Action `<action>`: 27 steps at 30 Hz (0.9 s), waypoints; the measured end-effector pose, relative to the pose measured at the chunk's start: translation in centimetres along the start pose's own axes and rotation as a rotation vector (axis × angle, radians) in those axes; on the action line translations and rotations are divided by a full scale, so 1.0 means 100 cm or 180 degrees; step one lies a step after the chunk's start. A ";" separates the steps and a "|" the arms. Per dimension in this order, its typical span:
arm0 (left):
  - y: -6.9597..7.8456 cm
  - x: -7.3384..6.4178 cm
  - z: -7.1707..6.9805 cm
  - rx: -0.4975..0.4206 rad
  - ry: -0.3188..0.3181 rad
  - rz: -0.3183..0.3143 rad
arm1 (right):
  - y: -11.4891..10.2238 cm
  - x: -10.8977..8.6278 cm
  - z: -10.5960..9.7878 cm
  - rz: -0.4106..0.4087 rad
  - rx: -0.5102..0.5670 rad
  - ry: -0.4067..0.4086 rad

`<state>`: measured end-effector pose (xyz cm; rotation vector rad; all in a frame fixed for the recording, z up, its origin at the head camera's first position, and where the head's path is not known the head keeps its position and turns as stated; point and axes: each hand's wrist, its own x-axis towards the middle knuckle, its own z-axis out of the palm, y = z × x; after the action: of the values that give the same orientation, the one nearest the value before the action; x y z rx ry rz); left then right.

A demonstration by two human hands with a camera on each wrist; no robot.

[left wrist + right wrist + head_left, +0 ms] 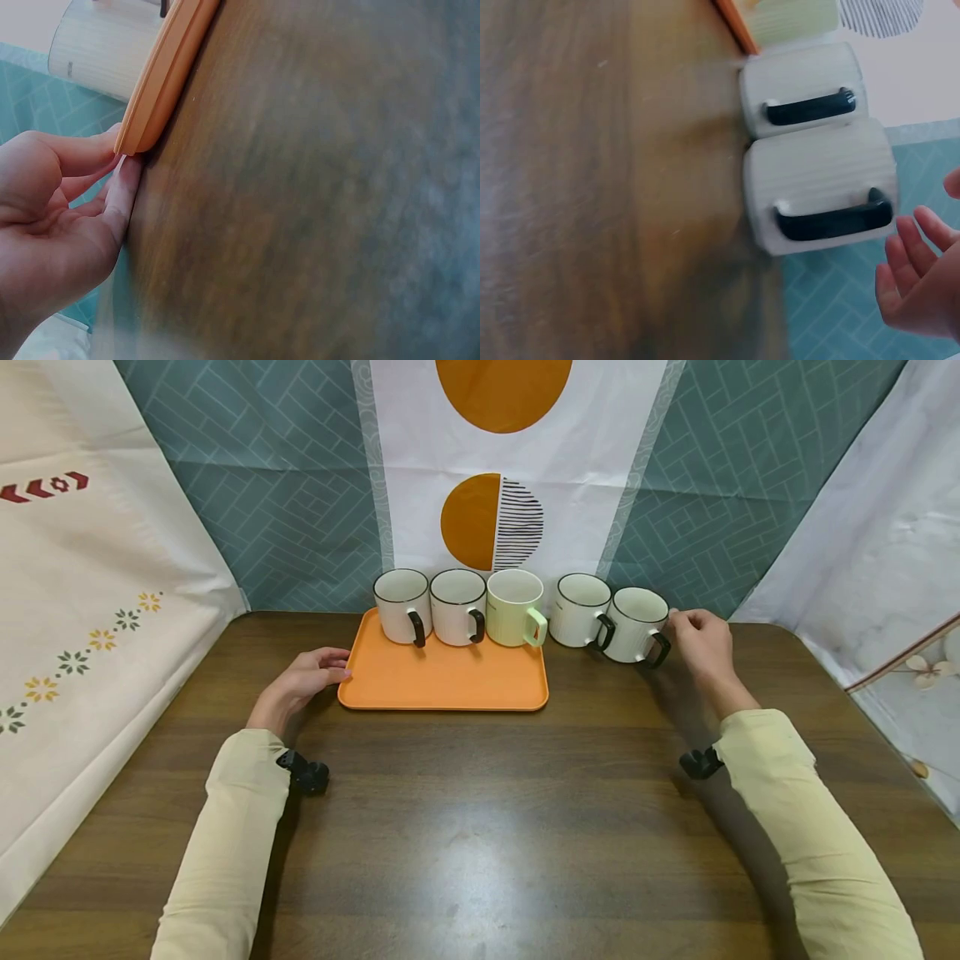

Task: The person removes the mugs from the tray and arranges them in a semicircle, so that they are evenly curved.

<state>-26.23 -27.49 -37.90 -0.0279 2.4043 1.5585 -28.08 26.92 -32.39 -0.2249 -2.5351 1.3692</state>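
An orange tray [442, 683] lies on the table, carrying two white mugs with black rims and handles, a left one [399, 603] and a middle one [453, 608], plus a pale green mug [512, 607]. My left hand [302, 681] pinches the tray's left edge; in the left wrist view its thumb and forefinger meet at the tray's corner [150, 112]. Right of the tray, two more white mugs stand side by side, the nearer one [576, 614] and the outer one [821, 187]. My right hand [707, 647] is beside the outer mug, its fingers loosely bent and holding nothing.
The brown wooden table [487, 827] ends just behind the mugs. A teal and white cloth [300, 485] hangs along the back, with pale cloths [90, 610] at the sides. Small black cameras [306, 774] sit at both wrists.
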 end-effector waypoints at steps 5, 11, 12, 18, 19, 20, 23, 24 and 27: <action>-0.001 -0.001 0.000 0.0019 0.0005 -0.0029 | -0.016 0.001 0.000 -0.0219 0.0039 -0.0050; 0.000 -0.001 -0.001 0.0017 -0.0005 -0.0050 | -0.035 -0.002 0.004 -0.0448 0.0143 -0.0186; 0.001 -0.001 -0.001 0.0016 -0.0007 -0.0049 | -0.038 -0.002 0.005 -0.0476 0.0187 -0.0242; 0.002 0.000 -0.003 0.0027 -0.0031 -0.0006 | -0.054 -0.006 0.018 -0.0578 0.0386 -0.0710; 0.001 0.000 -0.003 0.0029 -0.0035 0.0000 | -0.056 -0.007 0.021 -0.0581 0.0401 -0.0773; 0.001 0.000 -0.003 0.0034 -0.0042 0.0003 | -0.058 -0.007 0.025 -0.0589 0.0436 -0.0848; 0.000 0.001 -0.003 0.0028 -0.0058 0.0001 | -0.062 -0.010 0.038 -0.0596 0.0440 -0.1003; -0.001 0.001 -0.003 0.0017 -0.0059 -0.0004 | -0.063 -0.010 0.044 -0.0593 0.0437 -0.1052; -0.002 0.001 -0.002 -0.0007 -0.0062 -0.0015 | -0.067 -0.013 0.059 -0.0567 0.0428 -0.1191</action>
<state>-26.37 -27.74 -37.98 -0.0188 2.3862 1.5522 -28.62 18.19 -30.08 0.3037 -2.6524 1.6265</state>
